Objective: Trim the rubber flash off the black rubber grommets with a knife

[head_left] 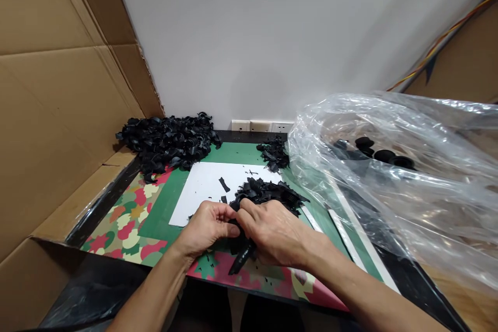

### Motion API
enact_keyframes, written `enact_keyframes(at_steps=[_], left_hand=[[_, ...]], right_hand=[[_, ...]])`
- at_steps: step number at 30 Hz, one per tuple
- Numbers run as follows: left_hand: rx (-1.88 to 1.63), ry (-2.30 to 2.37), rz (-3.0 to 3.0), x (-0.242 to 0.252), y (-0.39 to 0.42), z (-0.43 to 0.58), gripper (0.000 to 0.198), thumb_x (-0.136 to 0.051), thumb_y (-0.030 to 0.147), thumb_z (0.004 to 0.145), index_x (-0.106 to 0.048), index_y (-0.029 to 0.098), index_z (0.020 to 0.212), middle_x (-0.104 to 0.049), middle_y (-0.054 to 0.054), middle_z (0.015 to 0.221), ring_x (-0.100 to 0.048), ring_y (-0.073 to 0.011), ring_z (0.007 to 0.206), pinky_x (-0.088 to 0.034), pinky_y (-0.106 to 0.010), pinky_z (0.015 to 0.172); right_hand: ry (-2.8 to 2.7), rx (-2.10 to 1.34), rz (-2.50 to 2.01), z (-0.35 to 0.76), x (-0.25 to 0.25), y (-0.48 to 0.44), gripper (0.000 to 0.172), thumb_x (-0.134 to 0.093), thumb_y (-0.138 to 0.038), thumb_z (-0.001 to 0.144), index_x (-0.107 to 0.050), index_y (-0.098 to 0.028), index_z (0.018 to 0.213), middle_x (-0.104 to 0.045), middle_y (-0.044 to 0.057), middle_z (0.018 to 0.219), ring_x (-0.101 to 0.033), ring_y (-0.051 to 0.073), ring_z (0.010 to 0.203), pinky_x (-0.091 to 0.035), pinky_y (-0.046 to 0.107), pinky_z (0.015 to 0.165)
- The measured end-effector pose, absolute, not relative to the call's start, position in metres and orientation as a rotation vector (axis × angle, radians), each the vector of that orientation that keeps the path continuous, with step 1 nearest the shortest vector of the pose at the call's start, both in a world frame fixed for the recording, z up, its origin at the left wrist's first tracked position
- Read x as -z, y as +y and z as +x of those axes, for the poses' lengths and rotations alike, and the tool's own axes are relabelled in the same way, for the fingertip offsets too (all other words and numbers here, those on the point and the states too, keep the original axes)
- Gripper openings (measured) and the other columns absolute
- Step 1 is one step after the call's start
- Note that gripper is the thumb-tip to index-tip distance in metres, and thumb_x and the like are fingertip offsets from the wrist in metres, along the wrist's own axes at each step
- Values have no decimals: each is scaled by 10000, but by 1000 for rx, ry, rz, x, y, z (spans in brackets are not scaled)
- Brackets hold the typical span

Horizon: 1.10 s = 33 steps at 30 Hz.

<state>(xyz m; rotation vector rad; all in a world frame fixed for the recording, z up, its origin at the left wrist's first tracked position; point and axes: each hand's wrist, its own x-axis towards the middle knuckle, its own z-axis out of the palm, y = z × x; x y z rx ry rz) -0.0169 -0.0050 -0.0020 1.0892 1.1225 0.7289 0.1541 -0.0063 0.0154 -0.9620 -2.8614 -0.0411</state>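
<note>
"Black, glossy and rubbery-looking: where is that piece (241,258) lying?"

"It's sitting between the hands, its long axis slanting down and leftward to the near edge of the surface (412,270), and the right hand (270,231) is lying closer along it."

"How are the hands closing?"

"The left hand (212,223) is pinching at its upper end, thumb and forefinger almost meeting. The right hand is curling over it, its fingers folded in, though the fingertips are hiding, so I can't tell how firmly they're pressing."

"And around them?"

"Ribbed, curled scraps are making a ragged heap (272,192) just beyond the fingers, overlapping a smooth white sheet (198,187). A bigger pile (171,140) is resting far left, while rounded black discs (385,156) are showing in a crinkled clear bag (369,181) on the right"
</note>
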Motion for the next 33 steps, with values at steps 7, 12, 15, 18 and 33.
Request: enact_keyframes(at_steps=[7,12,15,18,33], left_hand=[[-809,1129,1064,5,-15,-16,168,-754,108,525,-721,143,686,-654,1,592,-551,-100,531,-417,-190,504],[-1008,1075,1048,4,-5,-22,205,-809,145,517,-709,142,696,-607,22,606,-504,-78,548,-414,-177,521],[-1040,1091,1038,4,-5,-21,217,-814,150,508,-709,138,698,-581,27,592,-484,-78,540,-404,-182,507],[-1053,1112,1041,4,-6,-19,222,-810,141,503,-712,130,702,-588,19,599,-493,-83,553,-405,-184,512],[-1120,1430,1387,8,-12,-15,214,-795,156,547,-696,178,736,-539,50,541,-456,-105,507,-367,-215,493]], right_hand=[[-2051,-159,-1480,187,9,36,147,-470,-100,731,-577,-194,771,-631,41,768,-561,166,652,-380,257,567],[-1977,-456,-1649,189,13,25,135,-470,-148,777,-589,-207,752,-659,42,718,-588,191,653,-387,274,579],[-1905,-471,-1586,182,15,12,158,-462,-128,744,-596,-209,766,-668,51,765,-608,207,686,-417,291,604],[-1781,-497,-1358,176,17,4,313,-439,-61,668,-603,-209,889,-672,55,875,-634,204,811,-470,300,700],[-1754,-955,-1243,153,15,-15,152,-492,-228,805,-580,-195,686,-618,8,640,-547,160,601,-404,246,549]])
